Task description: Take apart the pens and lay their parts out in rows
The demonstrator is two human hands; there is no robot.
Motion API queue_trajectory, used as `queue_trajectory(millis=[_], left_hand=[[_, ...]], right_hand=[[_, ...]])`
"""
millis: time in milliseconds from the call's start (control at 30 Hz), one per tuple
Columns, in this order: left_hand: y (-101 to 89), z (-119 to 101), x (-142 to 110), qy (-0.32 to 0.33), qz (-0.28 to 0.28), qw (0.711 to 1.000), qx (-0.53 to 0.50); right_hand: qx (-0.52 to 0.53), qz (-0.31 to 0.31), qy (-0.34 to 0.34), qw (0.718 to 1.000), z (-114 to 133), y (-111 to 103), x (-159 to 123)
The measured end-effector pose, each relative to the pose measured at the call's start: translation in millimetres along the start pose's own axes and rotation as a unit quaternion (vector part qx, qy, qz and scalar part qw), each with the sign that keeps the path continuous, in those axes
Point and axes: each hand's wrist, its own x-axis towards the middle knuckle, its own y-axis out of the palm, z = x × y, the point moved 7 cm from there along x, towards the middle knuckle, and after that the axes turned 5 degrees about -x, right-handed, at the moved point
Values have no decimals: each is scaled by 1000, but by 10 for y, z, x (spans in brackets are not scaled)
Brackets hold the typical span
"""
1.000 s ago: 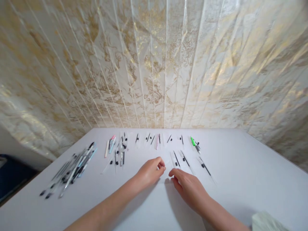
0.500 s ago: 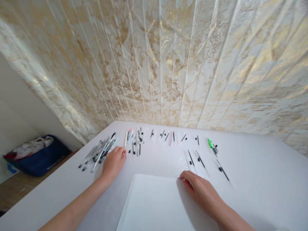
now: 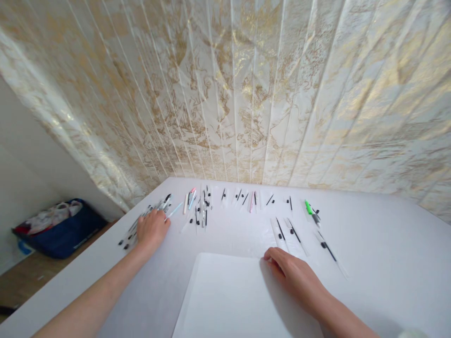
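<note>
My left hand [image 3: 152, 231], its fingers curled down, is over a loose pile of black and clear pens [image 3: 131, 232] on the white table. Its fingertips are hidden beneath it, so what they grip cannot be made out. A light blue pen [image 3: 175, 209] sticks out beside its right side. My right hand [image 3: 287, 267] rests with bent fingers at the top right corner of a white sheet [image 3: 225, 295], the index fingertip and thumb closed at its edge. Beyond that hand lie two clear pens with black refills and caps [image 3: 281, 230].
A cluster of pens [image 3: 203, 206] lies right of the left hand, and more taken-apart pens [image 3: 240, 195] form a row at the back. A green highlighter [image 3: 308, 207] and a clear pen [image 3: 329, 251] lie to the right. A blue bag [image 3: 59, 230] stands on the floor at left.
My left hand has moved left and onto the pen pile. The light blue pen now points out to the right, away from the pile. My right hand stays at the sheet.
</note>
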Motion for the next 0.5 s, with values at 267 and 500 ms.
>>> queue_trajectory(millis=[267,500], left_hand=[[-336,-1192,-458,154,34,887,-433],[-575,-2361,-1009,249,218,738,-588]], right_hand=[[-40,-151,-48,987,74,-246,-33],[-74,-184,-102,975,209,-382,-105]])
